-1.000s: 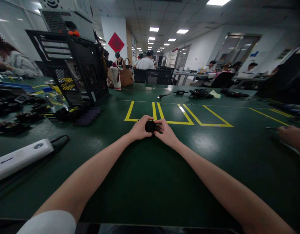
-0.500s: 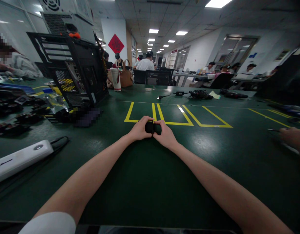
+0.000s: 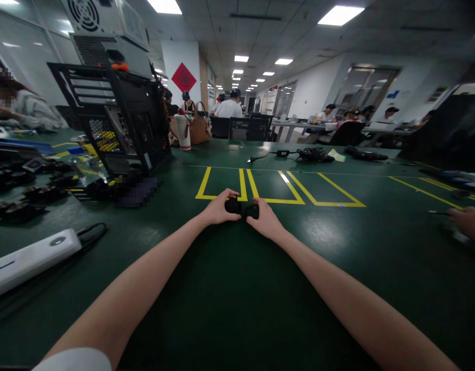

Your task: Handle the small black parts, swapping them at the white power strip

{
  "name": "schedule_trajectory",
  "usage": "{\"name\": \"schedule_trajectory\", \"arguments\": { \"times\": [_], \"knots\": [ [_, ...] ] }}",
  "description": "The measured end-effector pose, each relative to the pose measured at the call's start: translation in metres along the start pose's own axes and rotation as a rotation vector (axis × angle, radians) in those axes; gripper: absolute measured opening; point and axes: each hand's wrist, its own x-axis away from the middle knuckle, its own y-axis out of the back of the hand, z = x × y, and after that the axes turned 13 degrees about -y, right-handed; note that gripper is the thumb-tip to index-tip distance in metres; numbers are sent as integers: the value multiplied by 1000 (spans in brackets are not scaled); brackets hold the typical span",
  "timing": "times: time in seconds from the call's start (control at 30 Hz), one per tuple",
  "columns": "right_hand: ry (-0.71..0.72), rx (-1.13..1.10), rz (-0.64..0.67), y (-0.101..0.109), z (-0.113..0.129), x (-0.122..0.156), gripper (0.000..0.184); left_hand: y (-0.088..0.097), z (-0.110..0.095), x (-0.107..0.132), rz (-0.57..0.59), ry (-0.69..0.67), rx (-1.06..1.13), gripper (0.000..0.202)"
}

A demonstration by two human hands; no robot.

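In the head view, my left hand [image 3: 218, 210] grips a small black rounded piece [image 3: 233, 206] between thumb and fingers. Facing it, my right hand [image 3: 267, 220] holds a second dark piece [image 3: 253, 211], its thumb below and fingers on the far side. A narrow gap separates the two pieces. Both are too dark and small for me to tell their kind. The hands are over the green table [image 3: 237, 288], just on my side of the yellow tape outlines [image 3: 278, 201].
Left stand a black computer case [image 3: 140, 118], a white cup [image 3: 182, 131] and a white elongated device [image 3: 36, 263]. Black cables [image 3: 315, 153] lie at the back. Another person's hand [image 3: 469, 221] is at the right edge, and a person [image 3: 32, 108] sits far left.
My hands have moved slightly apart. The two dark pieces, together between my fingers before, now show a gap between them. The camera view has tilted up a little.
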Motion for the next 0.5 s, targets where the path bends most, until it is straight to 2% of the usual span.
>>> {"name": "schedule_trajectory", "arguments": {
  "times": [0.13,0.33,0.5],
  "knots": [
    [3,26,-3,0,1,0,52,3,1,0,62,120,85,60],
    [16,44,-99,2,1,2,41,2,-1,4,64,112,85,62],
    [111,66,-62,4,9,11,39,-1,-7,15,82,102,51,69]
  ]
}}
